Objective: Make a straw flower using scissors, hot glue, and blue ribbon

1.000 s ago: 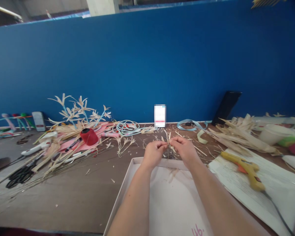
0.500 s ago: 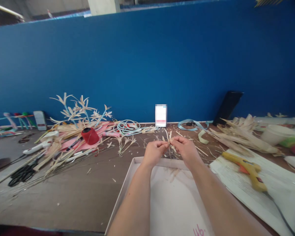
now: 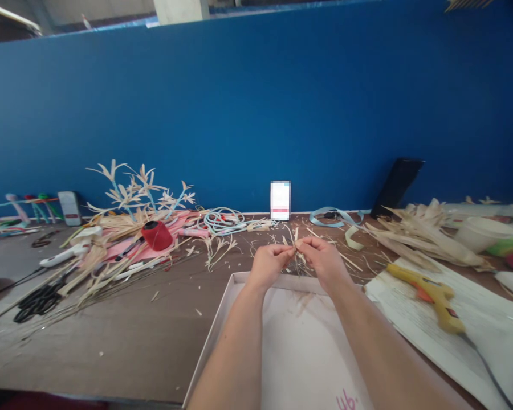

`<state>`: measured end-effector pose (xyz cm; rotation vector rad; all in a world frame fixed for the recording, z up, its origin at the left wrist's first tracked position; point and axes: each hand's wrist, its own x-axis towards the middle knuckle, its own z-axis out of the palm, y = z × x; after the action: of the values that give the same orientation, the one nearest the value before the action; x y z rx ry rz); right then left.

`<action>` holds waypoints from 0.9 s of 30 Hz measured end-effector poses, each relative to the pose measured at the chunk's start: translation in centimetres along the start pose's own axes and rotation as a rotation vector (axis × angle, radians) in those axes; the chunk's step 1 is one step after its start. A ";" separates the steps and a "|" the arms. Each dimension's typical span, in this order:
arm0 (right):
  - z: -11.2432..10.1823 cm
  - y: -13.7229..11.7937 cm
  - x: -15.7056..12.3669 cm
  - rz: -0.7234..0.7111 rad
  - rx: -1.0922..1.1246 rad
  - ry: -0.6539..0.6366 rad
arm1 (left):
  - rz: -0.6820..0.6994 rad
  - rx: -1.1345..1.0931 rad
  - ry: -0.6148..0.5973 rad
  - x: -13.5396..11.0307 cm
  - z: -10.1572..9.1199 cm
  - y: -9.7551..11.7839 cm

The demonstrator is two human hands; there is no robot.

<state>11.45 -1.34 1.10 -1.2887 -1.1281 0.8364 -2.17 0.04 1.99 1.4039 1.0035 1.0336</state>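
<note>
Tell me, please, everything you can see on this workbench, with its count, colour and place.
partition: one, blue, behind the table.
table: one, brown, under everything.
tray: one, white, under the forearms.
glue gun: one, yellow and orange, on the paper.
paper: one sheet, white, right.
straw strips: one pile, tan, far right.
ribbon: one, light blue, by the partition.
cord: one coil, light blue, left of centre.
thread spool: one, red, left.
straw flowers: several, tan, left rear.
scissors: one pair, black, far left.
straw piece: one, tan, pinched by both hands.
left hand: one, bare, over the tray's far rim.
right hand: one, bare, beside the left hand.
</note>
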 end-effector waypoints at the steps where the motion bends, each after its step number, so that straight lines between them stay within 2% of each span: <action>1: 0.1 0.0 0.0 0.015 0.015 -0.004 | 0.007 -0.001 -0.003 0.0 0.0 0.0; 8: 0.5 -0.1 -0.2 0.038 0.086 0.029 | 0.019 -0.011 0.000 0.1 0.0 -0.4; 14: 0.5 0.0 -0.3 -0.012 0.053 0.017 | 0.059 0.008 0.032 0.3 0.1 -0.6; 18: 0.4 -0.5 -0.4 -0.034 -0.045 0.015 | 0.067 0.010 0.054 0.3 0.1 -0.6; 27: 0.3 -0.9 -0.7 0.006 -0.037 -0.031 | 0.061 -0.047 0.072 0.2 0.0 -0.2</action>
<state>10.87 -1.99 1.89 -1.3145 -1.1699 0.8461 -2.12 0.24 1.84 1.3747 0.9868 1.1527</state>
